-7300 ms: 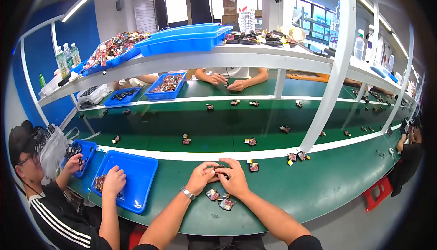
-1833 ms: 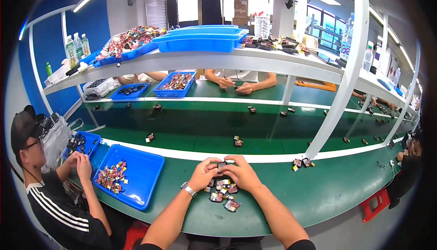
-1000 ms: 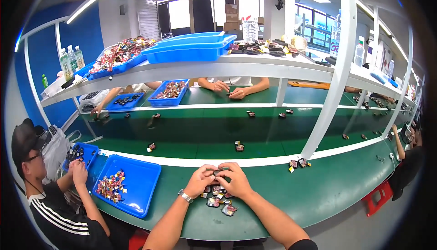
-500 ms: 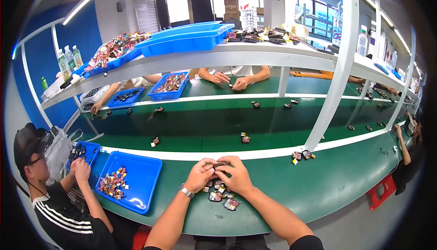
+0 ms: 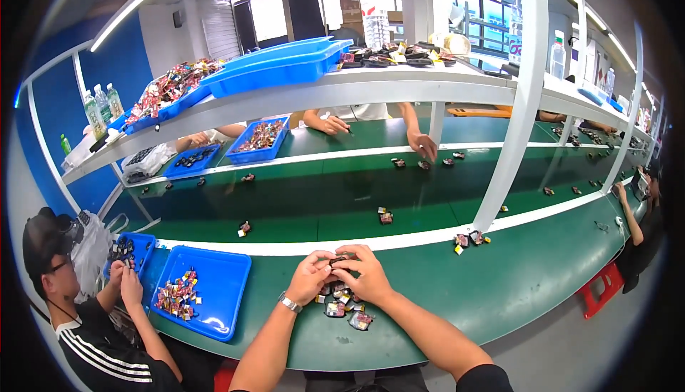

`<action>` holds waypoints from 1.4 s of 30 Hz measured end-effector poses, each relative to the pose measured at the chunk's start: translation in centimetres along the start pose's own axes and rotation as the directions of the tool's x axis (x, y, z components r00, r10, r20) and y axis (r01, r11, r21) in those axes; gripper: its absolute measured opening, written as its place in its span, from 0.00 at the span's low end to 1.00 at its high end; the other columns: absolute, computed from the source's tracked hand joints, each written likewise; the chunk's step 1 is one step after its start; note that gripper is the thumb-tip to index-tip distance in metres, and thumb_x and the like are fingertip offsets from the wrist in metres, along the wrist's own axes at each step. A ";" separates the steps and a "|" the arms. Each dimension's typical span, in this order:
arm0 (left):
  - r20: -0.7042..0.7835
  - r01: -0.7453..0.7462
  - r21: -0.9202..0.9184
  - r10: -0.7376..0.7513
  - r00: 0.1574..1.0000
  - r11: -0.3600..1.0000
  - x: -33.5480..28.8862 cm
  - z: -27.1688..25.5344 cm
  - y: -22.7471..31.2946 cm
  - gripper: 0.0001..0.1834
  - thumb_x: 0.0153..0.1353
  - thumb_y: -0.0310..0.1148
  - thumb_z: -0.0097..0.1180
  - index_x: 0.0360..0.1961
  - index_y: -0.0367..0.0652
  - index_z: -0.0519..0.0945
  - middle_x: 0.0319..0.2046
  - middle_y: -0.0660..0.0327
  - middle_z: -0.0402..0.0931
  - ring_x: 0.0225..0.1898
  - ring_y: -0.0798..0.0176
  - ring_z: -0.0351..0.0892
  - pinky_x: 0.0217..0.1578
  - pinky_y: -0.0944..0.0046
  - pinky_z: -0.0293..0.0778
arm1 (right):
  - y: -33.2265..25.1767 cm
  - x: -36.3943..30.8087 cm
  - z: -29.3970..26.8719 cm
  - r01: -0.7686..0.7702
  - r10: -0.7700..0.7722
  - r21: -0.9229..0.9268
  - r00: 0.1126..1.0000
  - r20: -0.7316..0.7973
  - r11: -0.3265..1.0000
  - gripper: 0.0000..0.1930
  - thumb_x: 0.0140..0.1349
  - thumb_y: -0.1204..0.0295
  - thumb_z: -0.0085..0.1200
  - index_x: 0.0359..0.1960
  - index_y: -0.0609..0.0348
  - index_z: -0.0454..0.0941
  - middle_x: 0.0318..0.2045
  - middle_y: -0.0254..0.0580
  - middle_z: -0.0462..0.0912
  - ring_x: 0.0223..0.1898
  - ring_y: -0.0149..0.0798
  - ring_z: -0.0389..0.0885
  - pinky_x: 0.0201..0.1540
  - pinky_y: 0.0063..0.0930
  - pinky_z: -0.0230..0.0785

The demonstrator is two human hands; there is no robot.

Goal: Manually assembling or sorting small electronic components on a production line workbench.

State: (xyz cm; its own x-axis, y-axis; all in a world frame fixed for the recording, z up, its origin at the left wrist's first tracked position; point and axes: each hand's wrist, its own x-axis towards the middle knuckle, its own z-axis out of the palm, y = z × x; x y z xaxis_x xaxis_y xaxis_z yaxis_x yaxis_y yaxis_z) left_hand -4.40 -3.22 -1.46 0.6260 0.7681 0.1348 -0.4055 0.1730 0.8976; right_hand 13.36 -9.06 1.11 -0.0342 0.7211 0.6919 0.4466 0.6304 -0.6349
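My left hand (image 5: 308, 278), with a metal-banded watch (image 5: 290, 302) on its wrist, and my right hand (image 5: 365, 276) meet over the green table (image 5: 457, 299). Between their fingertips they hold a small dark plastic piece (image 5: 340, 258), mostly covered by the fingers. Both hands are closed in a pinch around it. Just under my palms lies a little pile of small black-and-pink parts with yellow and white tabs (image 5: 335, 310). One part in clear-looking wrap (image 5: 361, 320) sits at the near edge of that pile.
A blue tray (image 5: 239, 278) of small parts stands left, beside a seated co-worker (image 5: 100, 328). A white rail (image 5: 399, 244) separates my table from the green belt (image 5: 321, 199), where scattered parts lie. White posts (image 5: 519, 99) hold up a shelf with trays and bottles. A red stool (image 5: 603, 288) stands right.
Across the belt, a person's hand has reached out to the right over the belt, where another part now lies beneath it. My hands keep pinching the dark piece. The view has shifted slightly.
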 end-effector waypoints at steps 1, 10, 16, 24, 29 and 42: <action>0.002 -0.011 -0.015 0.011 1.000 1.000 0.0 0.0 0.0 0.14 0.66 0.24 0.51 0.52 0.39 0.67 0.54 0.46 0.73 0.54 0.54 0.76 0.54 0.55 0.75 | 0.0 0.0 0.0 -0.011 0.011 -0.008 1.000 0.002 1.000 0.08 0.52 0.75 0.63 0.35 0.57 0.84 0.47 0.39 0.79 0.51 0.44 0.74 0.50 0.34 0.72; -0.005 -0.088 -0.063 0.088 0.996 0.994 -0.1 0.2 -0.3 0.13 0.66 0.25 0.52 0.50 0.40 0.68 0.54 0.49 0.73 0.53 0.57 0.77 0.53 0.55 0.76 | -0.7 0.0 0.5 0.034 -0.035 -0.085 0.999 -0.004 0.996 0.10 0.50 0.77 0.63 0.36 0.55 0.85 0.50 0.39 0.79 0.53 0.45 0.73 0.53 0.36 0.70; 0.012 -0.092 -0.086 0.094 0.996 0.992 0.0 0.5 -0.3 0.12 0.68 0.23 0.47 0.51 0.39 0.67 0.49 0.52 0.75 0.53 0.58 0.77 0.56 0.56 0.74 | -0.4 -0.2 0.6 0.022 -0.030 -0.106 0.997 -0.071 0.994 0.10 0.49 0.78 0.63 0.35 0.54 0.85 0.49 0.39 0.79 0.52 0.45 0.73 0.50 0.36 0.70; -0.027 -0.102 -0.052 0.101 0.995 0.993 -0.2 1.1 -0.3 0.12 0.67 0.23 0.50 0.50 0.40 0.67 0.58 0.46 0.70 0.55 0.55 0.75 0.54 0.54 0.75 | -0.7 0.2 0.4 0.046 -0.048 -0.072 0.998 -0.039 0.996 0.10 0.51 0.78 0.60 0.36 0.56 0.84 0.54 0.43 0.77 0.57 0.47 0.70 0.55 0.38 0.68; -0.086 -0.104 -0.014 0.103 0.991 0.994 0.0 1.1 -0.1 0.12 0.67 0.23 0.48 0.51 0.39 0.66 0.56 0.47 0.72 0.54 0.56 0.76 0.54 0.56 0.76 | -1.1 0.3 0.0 0.049 -0.052 -0.122 0.998 -0.026 0.991 0.11 0.52 0.79 0.60 0.38 0.56 0.82 0.52 0.44 0.77 0.55 0.47 0.71 0.54 0.37 0.69; -0.101 -0.052 0.012 0.052 0.993 0.999 0.0 1.6 0.1 0.13 0.68 0.22 0.44 0.53 0.38 0.66 0.48 0.52 0.76 0.52 0.60 0.77 0.54 0.59 0.76 | -1.5 0.4 0.5 0.123 -0.185 -0.352 0.971 -0.148 0.928 0.09 0.48 0.80 0.63 0.31 0.58 0.80 0.35 0.39 0.78 0.35 0.40 0.79 0.33 0.31 0.75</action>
State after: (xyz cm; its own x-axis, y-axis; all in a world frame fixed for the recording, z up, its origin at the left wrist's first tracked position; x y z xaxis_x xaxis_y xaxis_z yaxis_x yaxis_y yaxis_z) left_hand -3.41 -4.18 -0.68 0.5333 0.8345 0.1386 -0.4291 0.1257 0.8945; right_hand 12.25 -9.58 2.13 0.0169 0.5412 0.8407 0.7251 0.5723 -0.3830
